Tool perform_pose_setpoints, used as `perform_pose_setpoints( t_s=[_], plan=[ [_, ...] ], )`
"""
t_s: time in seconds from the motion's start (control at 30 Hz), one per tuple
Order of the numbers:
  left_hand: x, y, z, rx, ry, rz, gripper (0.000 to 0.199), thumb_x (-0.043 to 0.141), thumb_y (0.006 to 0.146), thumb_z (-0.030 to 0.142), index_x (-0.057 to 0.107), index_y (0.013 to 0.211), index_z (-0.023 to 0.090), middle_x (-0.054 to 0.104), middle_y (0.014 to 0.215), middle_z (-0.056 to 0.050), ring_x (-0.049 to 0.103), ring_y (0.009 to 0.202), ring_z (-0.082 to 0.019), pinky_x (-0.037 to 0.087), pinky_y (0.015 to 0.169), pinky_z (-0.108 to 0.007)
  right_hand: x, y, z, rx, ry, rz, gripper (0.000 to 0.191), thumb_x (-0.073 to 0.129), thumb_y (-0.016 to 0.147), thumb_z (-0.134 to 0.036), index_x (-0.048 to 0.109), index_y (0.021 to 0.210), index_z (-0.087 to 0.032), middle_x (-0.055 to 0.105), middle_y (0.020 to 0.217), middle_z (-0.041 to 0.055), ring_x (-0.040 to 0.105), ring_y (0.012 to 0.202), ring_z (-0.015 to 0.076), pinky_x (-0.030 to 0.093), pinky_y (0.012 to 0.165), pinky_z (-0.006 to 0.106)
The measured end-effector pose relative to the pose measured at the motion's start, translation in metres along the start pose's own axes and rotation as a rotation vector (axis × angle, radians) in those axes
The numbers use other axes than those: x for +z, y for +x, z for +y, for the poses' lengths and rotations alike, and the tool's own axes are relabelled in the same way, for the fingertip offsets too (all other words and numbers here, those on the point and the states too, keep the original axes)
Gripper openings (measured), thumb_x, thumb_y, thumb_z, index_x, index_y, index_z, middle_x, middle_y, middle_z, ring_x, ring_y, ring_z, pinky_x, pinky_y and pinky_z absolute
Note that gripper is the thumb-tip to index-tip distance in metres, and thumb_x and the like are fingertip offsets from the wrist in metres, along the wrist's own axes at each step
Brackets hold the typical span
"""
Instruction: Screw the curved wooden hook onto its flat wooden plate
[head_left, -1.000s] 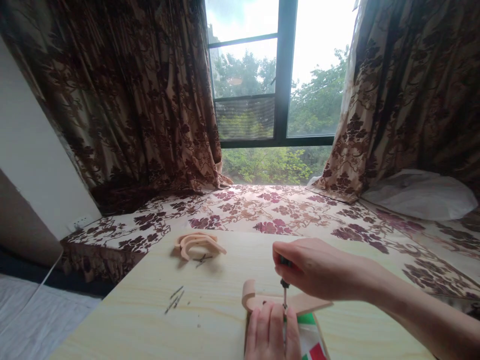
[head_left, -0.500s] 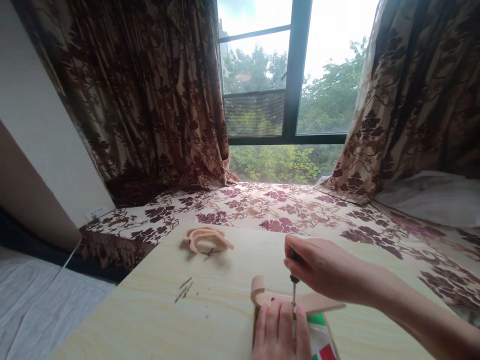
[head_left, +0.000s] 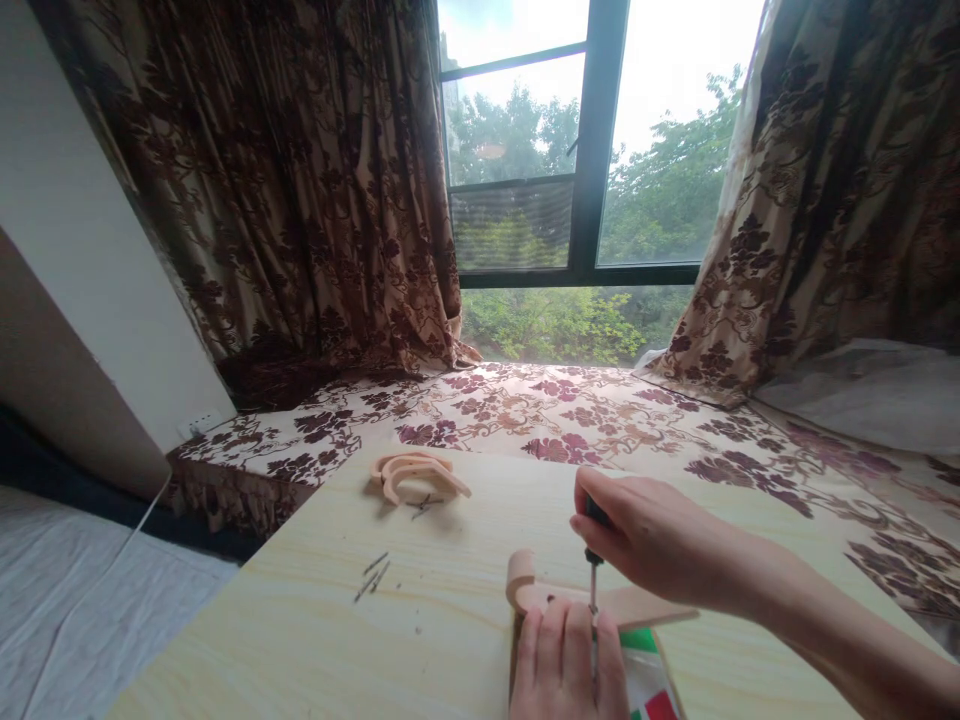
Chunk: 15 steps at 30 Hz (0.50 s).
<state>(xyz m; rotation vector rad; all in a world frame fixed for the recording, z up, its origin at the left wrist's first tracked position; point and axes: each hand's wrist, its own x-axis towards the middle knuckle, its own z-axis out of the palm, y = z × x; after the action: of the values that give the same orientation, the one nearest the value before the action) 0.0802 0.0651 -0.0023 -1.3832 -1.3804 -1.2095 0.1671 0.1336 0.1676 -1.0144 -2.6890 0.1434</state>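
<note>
My right hand (head_left: 637,530) is wrapped round the dark handle of a screwdriver (head_left: 594,572), whose shaft points down at a curved, pale wooden piece (head_left: 637,606). My left hand (head_left: 571,665) presses on that piece from the near side, fingers close together around the screwdriver's lower end. Beneath lies a flat item (head_left: 645,668) with white, green and red on it. What the screwdriver's tip touches is hidden by my left fingers. A dark hole shows in the wooden piece beside my fingertips.
More curved wooden pieces (head_left: 420,472) lie at the back left of the pale table (head_left: 300,620), with screws (head_left: 424,506) beside them. Several more screws (head_left: 373,577) lie nearer. Behind are a flowered cover (head_left: 510,410), curtains (head_left: 337,200) and a window.
The whole view has shifted slightly, so things appear a little further right. Both hands keep their places on the screwdriver and the wooden piece.
</note>
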Motion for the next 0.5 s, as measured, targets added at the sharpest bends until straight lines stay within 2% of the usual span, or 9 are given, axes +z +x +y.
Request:
perform_pose_setpoints(
  t_s=[0.1, 0.2, 0.27, 0.37, 0.5],
  plan=[
    [0.000, 0.005, 0.001, -0.012, -0.029, 0.028, 0.021, 0.044, 0.080, 0.006, 0.056, 0.090, 0.019, 0.061, 0.086, -0.004, 0.059, 0.088, -0.020, 0.046, 0.084, -0.040, -0.002, 0.000, -0.001, 0.038, -0.032, -0.004, 0.013, 0.043, 0.087, -0.026, 0.048, 0.078, -0.019, 0.061, 0.068, 0.0039, 0.052, 0.060, 0.0154, 0.027, 0.053, 0.025],
    [-0.005, 0.011, -0.003, 0.013, -0.045, 0.042, 0.023, 0.042, 0.081, 0.004, 0.058, 0.088, 0.019, 0.062, 0.085, -0.004, 0.058, 0.087, -0.020, 0.045, 0.082, -0.039, -0.014, -0.001, -0.004, 0.044, -0.058, -0.062, 0.013, 0.047, 0.086, -0.028, 0.051, 0.077, -0.019, 0.062, 0.068, 0.0038, 0.051, 0.060, 0.0150, 0.026, 0.052, 0.025],
    [-0.012, 0.014, -0.007, 0.072, -0.033, -0.042, 0.023, 0.045, 0.080, 0.004, 0.059, 0.091, 0.019, 0.062, 0.087, -0.004, 0.058, 0.088, -0.020, 0.045, 0.083, -0.038, -0.024, -0.003, -0.007, 0.031, -0.046, -0.098, 0.011, 0.049, 0.083, -0.025, 0.052, 0.075, -0.019, 0.061, 0.066, 0.0023, 0.050, 0.059, 0.0136, 0.025, 0.052, 0.025],
    [-0.024, 0.019, -0.013, 0.169, 0.002, -0.233, 0.028, 0.053, 0.077, 0.005, 0.058, 0.100, 0.020, 0.063, 0.092, -0.003, 0.059, 0.093, -0.020, 0.046, 0.086, -0.036, -0.035, -0.006, -0.009, -0.026, 0.021, -0.143, 0.013, 0.048, 0.082, -0.020, 0.052, 0.070, -0.019, 0.058, 0.063, -0.0001, 0.045, 0.057, 0.0112, 0.026, 0.052, 0.023],
    [-0.031, 0.022, -0.017, 0.208, 0.019, -0.288, 0.030, 0.057, 0.076, 0.006, 0.057, 0.103, 0.020, 0.064, 0.094, -0.003, 0.059, 0.095, -0.020, 0.046, 0.087, -0.035, -0.026, -0.006, -0.007, -0.061, 0.096, -0.123, 0.015, 0.045, 0.085, -0.021, 0.049, 0.070, -0.019, 0.056, 0.062, -0.0007, 0.043, 0.056, 0.0105, 0.027, 0.052, 0.023]
  ],
)
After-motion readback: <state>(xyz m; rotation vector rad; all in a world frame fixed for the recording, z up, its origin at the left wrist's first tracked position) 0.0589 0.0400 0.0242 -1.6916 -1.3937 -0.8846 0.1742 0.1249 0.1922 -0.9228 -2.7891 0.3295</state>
